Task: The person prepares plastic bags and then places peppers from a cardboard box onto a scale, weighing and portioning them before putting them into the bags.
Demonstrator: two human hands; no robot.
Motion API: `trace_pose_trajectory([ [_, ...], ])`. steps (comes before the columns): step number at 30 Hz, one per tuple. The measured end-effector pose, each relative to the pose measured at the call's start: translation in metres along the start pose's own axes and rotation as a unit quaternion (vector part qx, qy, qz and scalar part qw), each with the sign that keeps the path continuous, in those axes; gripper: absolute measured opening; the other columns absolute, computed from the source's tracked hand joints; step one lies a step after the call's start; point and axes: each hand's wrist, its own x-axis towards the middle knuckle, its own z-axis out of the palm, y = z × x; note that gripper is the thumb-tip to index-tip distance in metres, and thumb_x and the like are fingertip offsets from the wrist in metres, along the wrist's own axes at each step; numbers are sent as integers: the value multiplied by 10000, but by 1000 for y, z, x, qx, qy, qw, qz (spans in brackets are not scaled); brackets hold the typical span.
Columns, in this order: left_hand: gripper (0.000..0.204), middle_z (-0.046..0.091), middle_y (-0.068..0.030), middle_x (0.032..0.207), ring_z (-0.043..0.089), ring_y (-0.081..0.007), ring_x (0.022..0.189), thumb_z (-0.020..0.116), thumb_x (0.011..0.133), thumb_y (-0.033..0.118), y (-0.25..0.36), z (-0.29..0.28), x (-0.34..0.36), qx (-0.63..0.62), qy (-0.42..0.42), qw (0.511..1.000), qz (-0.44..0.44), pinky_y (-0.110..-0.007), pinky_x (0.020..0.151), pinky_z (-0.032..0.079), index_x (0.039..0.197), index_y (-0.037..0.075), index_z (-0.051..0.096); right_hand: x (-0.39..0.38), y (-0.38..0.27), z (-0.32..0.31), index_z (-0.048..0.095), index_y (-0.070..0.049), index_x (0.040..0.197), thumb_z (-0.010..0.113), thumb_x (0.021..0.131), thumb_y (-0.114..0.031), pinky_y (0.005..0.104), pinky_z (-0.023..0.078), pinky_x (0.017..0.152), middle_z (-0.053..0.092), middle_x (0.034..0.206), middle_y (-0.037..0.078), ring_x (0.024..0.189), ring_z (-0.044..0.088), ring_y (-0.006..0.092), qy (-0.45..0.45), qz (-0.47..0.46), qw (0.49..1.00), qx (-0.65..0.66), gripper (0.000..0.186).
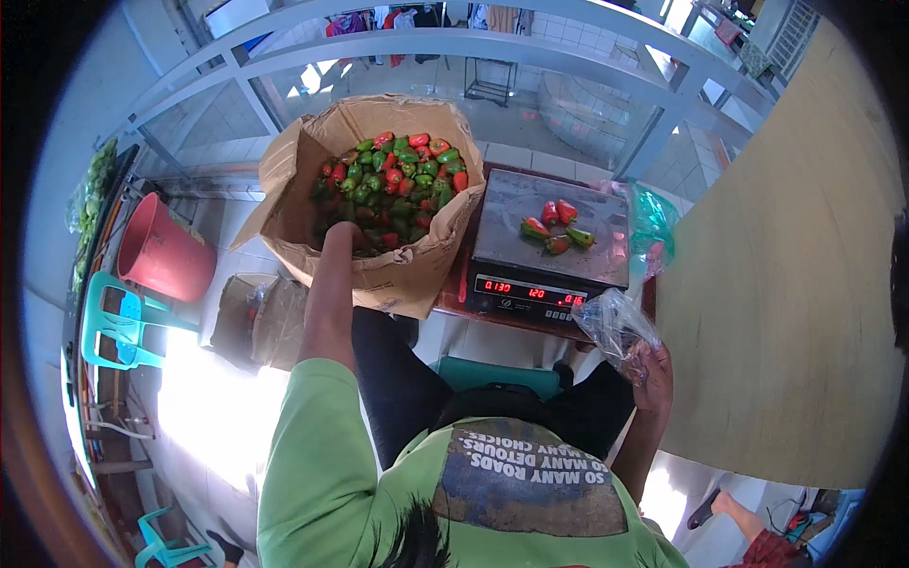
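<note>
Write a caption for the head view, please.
Left hand inside carton of peppers; right hand holds plastic bag beside scale.

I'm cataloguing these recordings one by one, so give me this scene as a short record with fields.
Left hand: inside the large carton, fingers hidden; hand
Right hand: holding a clear plastic bag; hand
Carton contents: many red and green peppers
Scale: right of the carton, display lit red
On scale: a few peppers, red and partly green
Left side: red tub, turquoise chair
</note>
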Motion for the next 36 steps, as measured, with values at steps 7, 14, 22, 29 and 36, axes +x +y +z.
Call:
trace_pose_trajectory([
  [7,347,587,-109,1084,552,-223,979,562,790,318,5,10,-3,-71,23,995,66,-343,812,437,1066,112,599,-1,3,2,517,-57,871,518,871,-147,181,355,451,531,701,20,524,458,58,38,16,999,-7,90],
  [14,340,587,-104,1090,551,-216,984,562,789,316,14,13,13,-35,39,998,48,-342,815,437,1065,120,602,4,1,6,529,-72,899,539,861,-191,210,309,451,489,676,-19,523,402,52,-25,20,999,-25,125],
  [22,333,586,-98,1097,549,-208,989,562,788,313,-1,7,16,-29,2,1000,-7,-340,819,436,1063,130,606,0,2,8,536,-74,910,542,858,-184,197,316,444,509,690,-21,505,407,53,21,35,998,-40,122],
  [29,328,585,-93,1102,547,-201,994,562,787,311,14,11,-5,-79,-1,997,-24,-339,822,436,1061,138,610,-2,6,2,540,-78,913,549,854,-193,200,331,451,514,707,-17,523,419,50,23,21,999,-33,130],
  [36,381,537,-55,1163,512,-178,1016,602,767,293,-46,8,83,-42,84,996,8,-354,839,437,1111,132,569,4,7,13,527,-87,840,556,849,-213,204,328,448,511,703,-14,515,411,52,-39,32,998,-25,129],
])
